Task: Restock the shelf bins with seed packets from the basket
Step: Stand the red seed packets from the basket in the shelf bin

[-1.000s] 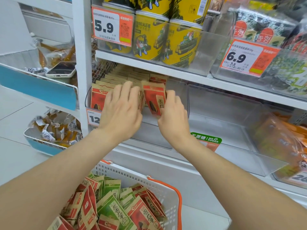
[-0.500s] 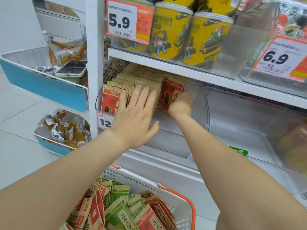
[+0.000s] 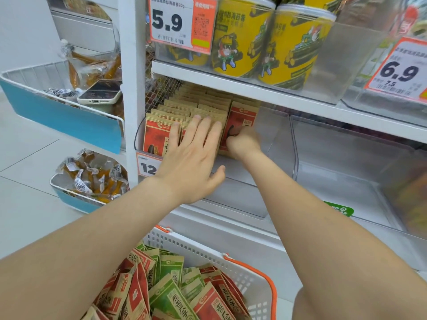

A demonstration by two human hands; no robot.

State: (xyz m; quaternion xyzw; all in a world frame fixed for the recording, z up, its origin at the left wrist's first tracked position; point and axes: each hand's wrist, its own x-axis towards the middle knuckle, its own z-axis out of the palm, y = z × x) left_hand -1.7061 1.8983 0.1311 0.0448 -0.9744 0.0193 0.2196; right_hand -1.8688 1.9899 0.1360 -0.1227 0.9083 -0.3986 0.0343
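Note:
Rows of red and tan seed packets (image 3: 159, 135) stand upright in a clear shelf bin (image 3: 275, 144) under the white shelf. My left hand (image 3: 196, 158) lies flat with straight fingers against the front of the packet rows. My right hand (image 3: 242, 144) is curled at the lower edge of a red seed packet (image 3: 242, 118) standing at the right end of the rows and grips it. Below, a white basket (image 3: 208, 252) with orange handles holds several red and green seed packets (image 3: 168, 296).
To the right sits another clear bin (image 3: 346, 172). Yellow cans (image 3: 238, 40) and price tags (image 3: 182, 21) fill the shelf above. At left, blue-fronted wire racks (image 3: 62, 118) hold snack packs and a phone (image 3: 100, 92).
My right hand has pushed the red packet deeper into the bin, up against the right end of the rows. My left hand stays pressed on the rows. The camera has moved closer.

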